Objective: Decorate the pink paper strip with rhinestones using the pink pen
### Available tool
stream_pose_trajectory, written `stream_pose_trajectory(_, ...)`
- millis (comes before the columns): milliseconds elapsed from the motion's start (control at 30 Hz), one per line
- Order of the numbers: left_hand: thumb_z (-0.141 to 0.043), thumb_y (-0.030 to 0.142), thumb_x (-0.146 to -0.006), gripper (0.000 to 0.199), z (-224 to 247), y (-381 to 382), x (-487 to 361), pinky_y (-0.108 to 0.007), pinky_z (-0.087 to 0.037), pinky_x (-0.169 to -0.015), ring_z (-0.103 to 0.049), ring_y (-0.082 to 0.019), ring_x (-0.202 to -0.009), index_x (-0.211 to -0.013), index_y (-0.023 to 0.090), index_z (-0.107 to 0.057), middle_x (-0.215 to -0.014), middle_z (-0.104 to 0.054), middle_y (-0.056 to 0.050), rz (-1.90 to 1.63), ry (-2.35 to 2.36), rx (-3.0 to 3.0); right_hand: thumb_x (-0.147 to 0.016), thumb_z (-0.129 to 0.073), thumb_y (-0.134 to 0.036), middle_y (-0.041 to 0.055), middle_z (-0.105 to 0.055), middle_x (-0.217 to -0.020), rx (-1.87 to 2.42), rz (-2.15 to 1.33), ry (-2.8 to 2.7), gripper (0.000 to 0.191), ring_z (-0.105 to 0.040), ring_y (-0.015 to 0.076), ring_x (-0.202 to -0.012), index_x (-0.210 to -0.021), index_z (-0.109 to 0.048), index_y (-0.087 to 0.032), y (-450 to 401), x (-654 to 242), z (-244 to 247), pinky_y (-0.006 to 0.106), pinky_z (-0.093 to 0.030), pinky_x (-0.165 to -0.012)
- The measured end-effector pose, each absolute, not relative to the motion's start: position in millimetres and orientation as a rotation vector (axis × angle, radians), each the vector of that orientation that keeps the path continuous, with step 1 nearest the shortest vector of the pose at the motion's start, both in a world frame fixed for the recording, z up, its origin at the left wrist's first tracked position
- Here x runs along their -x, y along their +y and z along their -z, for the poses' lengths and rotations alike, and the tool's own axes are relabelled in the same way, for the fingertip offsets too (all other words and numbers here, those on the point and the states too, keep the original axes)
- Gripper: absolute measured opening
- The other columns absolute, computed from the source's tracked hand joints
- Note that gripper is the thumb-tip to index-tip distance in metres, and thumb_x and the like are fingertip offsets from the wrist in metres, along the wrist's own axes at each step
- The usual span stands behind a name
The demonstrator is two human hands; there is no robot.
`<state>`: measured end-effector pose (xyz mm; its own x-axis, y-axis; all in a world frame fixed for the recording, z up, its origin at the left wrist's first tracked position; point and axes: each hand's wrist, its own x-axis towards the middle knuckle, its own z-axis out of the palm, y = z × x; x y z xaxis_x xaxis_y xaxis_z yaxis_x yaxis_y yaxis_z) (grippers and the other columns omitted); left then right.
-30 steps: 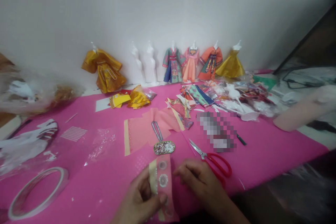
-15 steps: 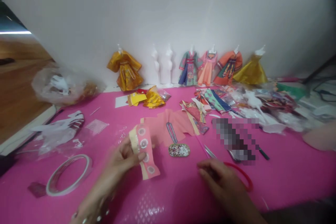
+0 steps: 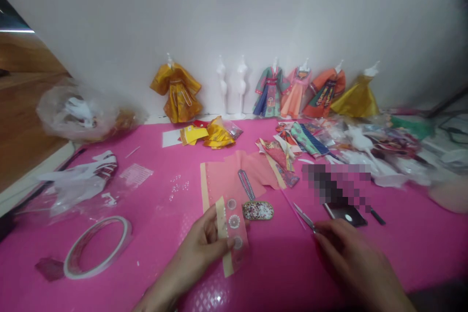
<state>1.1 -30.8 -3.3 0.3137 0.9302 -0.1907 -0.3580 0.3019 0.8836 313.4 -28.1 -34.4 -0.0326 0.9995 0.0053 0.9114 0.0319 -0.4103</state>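
Pinched between the thumb and fingers of my left hand (image 3: 203, 246) is a pink fabric strip (image 3: 234, 224) with a cream edge and round white motifs. It is held up above the pink table. My right hand (image 3: 351, 248) is closed on small scissors (image 3: 305, 217) near their pivot; the blades point to the upper left and the handles are hidden by the hand. Beside the blades lies a thin pink stick (image 3: 292, 207). Just past the strip are a small oval tray of beads (image 3: 258, 210) and a spread pink fabric garment piece (image 3: 223, 178) with a blue-grey trim.
Dressed doll forms (image 3: 175, 92) and bare white mannequins (image 3: 242, 85) line the wall. A roll of tape (image 3: 126, 236) and plastic-bagged items (image 3: 76, 175) lie left. A phone (image 3: 345, 214), fabric scraps (image 3: 276, 153) and a heap of packets (image 3: 395, 148) are on the right.
My left hand has carried the pink strip rightward and lower. My right hand has shifted right and taken hold of the scissors, whose red handle was showing before.
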Motion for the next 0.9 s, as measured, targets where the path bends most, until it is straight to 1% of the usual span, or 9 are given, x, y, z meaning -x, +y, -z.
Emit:
stream_pose_trajectory(100, -0.076, 0.022, -0.078, 0.050, 3.6, -31.9, -1.7, -0.033, -0.052, -0.074, -0.069, -0.022, -0.083, -0.124, 0.024, -0.057, -0.097, -0.075, -0.007, -0.990, 0.825, -0.840, -0.088, -0.049, -0.045, 0.0053, -0.070, -0.095, 1.985, -0.407, -1.997, 0.027, -0.067, 0.0254, -0.085, -0.093, -0.069, -0.027, -18.1, -312.0, 28.8, 0.036, -0.050, -0.068)
stream_pose_trajectory(200, -0.075, 0.021, -0.079, 0.048, 8.1, -31.9, 0.3, -0.033, -0.051, -0.074, -0.069, -0.022, -0.083, -0.123, 0.024, -0.058, -0.100, -0.074, -0.008, -0.986, 0.820, -0.829, -0.089, -0.049, -0.037, 0.0065, -0.070, -0.092, 1.979, -0.353, -2.012, 0.024, -0.066, 0.0242, -0.080, -0.090, -0.069, -0.023, -5.4, -307.0, 22.9, 0.034, -0.046, -0.067)
stream_pose_trajectory(333, -0.075, 0.018, -0.077, 0.055, 17.2, -29.7, 3.0, -0.035, -0.050, -0.074, -0.068, -0.020, -0.072, -0.128, 0.024, -0.055, -0.099, -0.074, -0.007, -0.983, 0.778, -0.822, -0.087, -0.051, -0.026, 0.0068, -0.072, -0.089, 1.975, -0.309, -2.041, 0.020, -0.066, 0.0238, -0.080, -0.087, -0.070, -0.021, 11.1, -302.9, 14.7, 0.033, -0.042, -0.068)
stream_pose_trajectory(400, -0.076, 0.018, -0.077, 0.058, 20.5, -28.8, 2.8, -0.037, -0.050, -0.074, -0.068, -0.021, -0.071, -0.130, 0.025, -0.053, -0.099, -0.074, -0.007, -0.987, 0.753, -0.818, -0.086, -0.051, -0.023, 0.0061, -0.072, -0.087, 1.977, -0.299, -2.056, 0.019, -0.066, 0.0238, -0.081, -0.085, -0.070, -0.021, 17.8, -298.2, 9.9, 0.032, -0.040, -0.067)
stream_pose_trajectory(533, -0.075, 0.023, -0.078, 0.055, 22.5, -28.5, 2.0, -0.038, -0.050, -0.074, -0.069, -0.027, -0.084, -0.130, 0.025, -0.054, -0.105, -0.073, -0.010, -0.990, 0.749, -0.822, -0.085, -0.053, -0.021, 0.0041, -0.071, -0.084, 1.944, -0.305, -2.114, 0.015, -0.065, 0.0207, -0.076, -0.085, -0.068, -0.020, 29.6, -277.2, 1.9, 0.028, -0.036, -0.062)
stream_pose_trajectory(600, -0.075, 0.025, -0.077, 0.054, 22.5, -28.7, 2.7, -0.041, -0.049, -0.080, -0.067, -0.032, -0.098, -0.128, 0.024, -0.055, -0.110, -0.072, -0.012, -0.988, 0.784, -0.814, -0.083, -0.055, -0.019, 0.0042, -0.070, -0.082, 1.932, -0.293, -2.143, 0.011, -0.063, 0.0192, -0.070, -0.084, -0.065, -0.020, 35.7, -263.6, 1.2, 0.027, -0.032, -0.058)
stream_pose_trajectory(667, -0.076, 0.026, -0.076, 0.057, 23.1, -28.5, 3.9, -0.045, -0.047, -0.087, -0.063, -0.035, -0.108, -0.129, 0.023, -0.054, -0.114, -0.071, -0.013, -0.980, 0.812, -0.809, -0.084, -0.055, -0.018, 0.0058, -0.068, -0.079, 1.928, -0.264, -2.164, 0.009, -0.061, 0.0201, -0.068, -0.082, -0.063, -0.018, 41.6, -251.0, 2.9, 0.028, -0.028, -0.056)
stream_pose_trajectory(767, -0.076, 0.027, -0.077, 0.063, 25.0, -28.1, 5.7, -0.047, -0.045, -0.092, -0.062, -0.035, -0.111, -0.134, 0.024, -0.049, -0.115, -0.071, -0.014, -0.970, 0.828, -0.823, -0.084, -0.051, -0.011, 0.0096, -0.066, -0.076, 1.938, -0.234, -2.172, 0.013, -0.061, 0.0227, -0.067, -0.082, -0.062, -0.016, 48.1, -237.8, 6.6, 0.029, -0.025, -0.055)
stream_pose_trajectory(900, -0.075, 0.028, -0.078, 0.064, 25.5, -28.2, 6.2, -0.046, -0.047, -0.089, -0.064, -0.034, -0.106, -0.135, 0.023, -0.049, -0.113, -0.071, -0.014, -0.967, 0.803, -0.836, -0.080, -0.047, -0.004, 0.0103, -0.065, -0.073, 1.888, -0.277, -2.149, 0.020, -0.060, 0.0237, -0.064, -0.085, -0.064, -0.014, 47.6, -234.6, 0.3, 0.030, -0.027, -0.056)
